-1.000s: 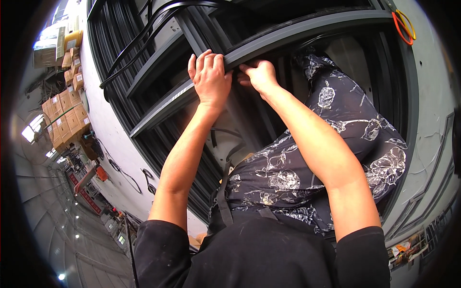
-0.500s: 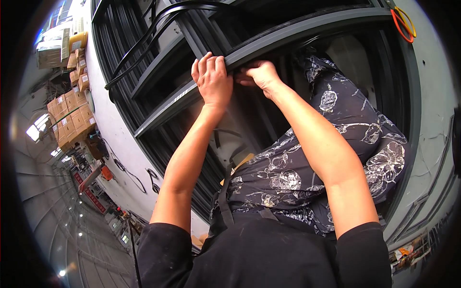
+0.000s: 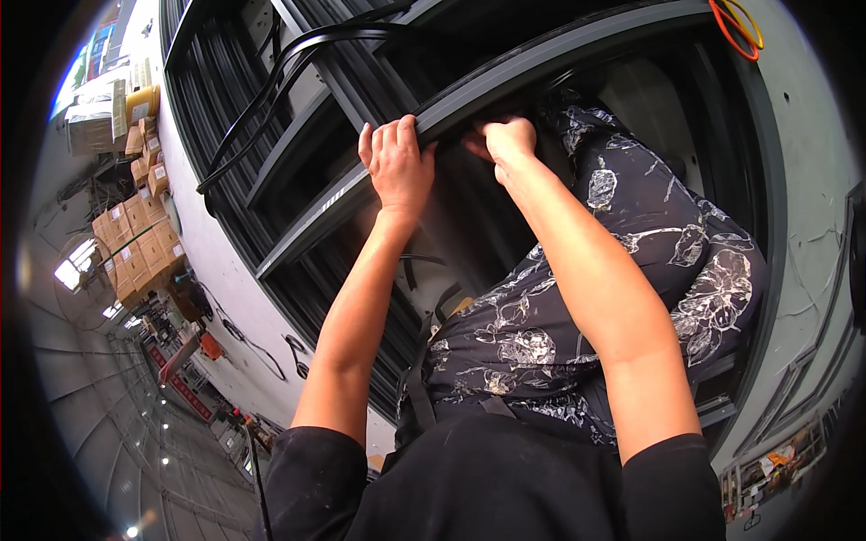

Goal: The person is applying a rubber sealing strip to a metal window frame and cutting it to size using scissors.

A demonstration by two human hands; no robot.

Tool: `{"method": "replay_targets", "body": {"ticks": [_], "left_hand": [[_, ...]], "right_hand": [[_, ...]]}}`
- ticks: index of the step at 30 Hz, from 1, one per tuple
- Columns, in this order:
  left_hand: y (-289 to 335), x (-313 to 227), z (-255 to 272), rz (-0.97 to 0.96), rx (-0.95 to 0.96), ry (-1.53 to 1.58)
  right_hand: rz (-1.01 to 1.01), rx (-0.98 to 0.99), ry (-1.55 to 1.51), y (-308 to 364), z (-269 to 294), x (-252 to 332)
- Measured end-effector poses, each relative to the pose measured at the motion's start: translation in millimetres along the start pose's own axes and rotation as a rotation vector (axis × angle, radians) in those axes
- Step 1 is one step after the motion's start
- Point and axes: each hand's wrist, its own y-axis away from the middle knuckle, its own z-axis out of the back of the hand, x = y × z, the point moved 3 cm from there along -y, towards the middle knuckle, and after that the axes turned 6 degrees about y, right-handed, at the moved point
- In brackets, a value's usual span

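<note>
A large dark grey metal frame (image 3: 559, 45) with crossbars and inner channels lies around my legs. My left hand (image 3: 397, 176) grips its long curved-looking bar, fingers hooked over the top edge. Just right of it, my right hand (image 3: 507, 144) is tucked against the near underside of the same bar. Its fingers are bent and partly in shadow, so what they pinch there cannot be made out. A black flexible strip (image 3: 316, 38) loops over the frame at the upper left, with a loose end hanging near the left side.
My legs in dark flowered trousers (image 3: 532, 347) sit inside the frame. Orange-and-yellow handled scissors or pliers (image 3: 741, 36) lie at the upper right corner. Stacked cardboard boxes (image 3: 135, 239) stand off to the left. More dark frames (image 3: 798, 388) lie at the right.
My right hand has slid slightly to the right along the bar, away from the left hand. The left hand keeps its hold, and the whole view has shifted a little.
</note>
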Motion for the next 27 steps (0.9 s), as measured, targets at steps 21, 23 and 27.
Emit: {"method": "replay_targets", "body": {"ticks": [21, 23, 27], "left_hand": [[-8, -17, -7, -0.061, 0.109, -0.042], [-10, -23, -10, -0.091, 0.064, -0.134], [-7, -15, -24, -0.111, 0.006, -0.199]], "right_hand": [[0.266, 0.001, 1.099, -24, 4, 4], [0.185, -0.016, 0.974, -26, 4, 2], [0.052, -0.012, 0.710, -10, -2, 10]]}}
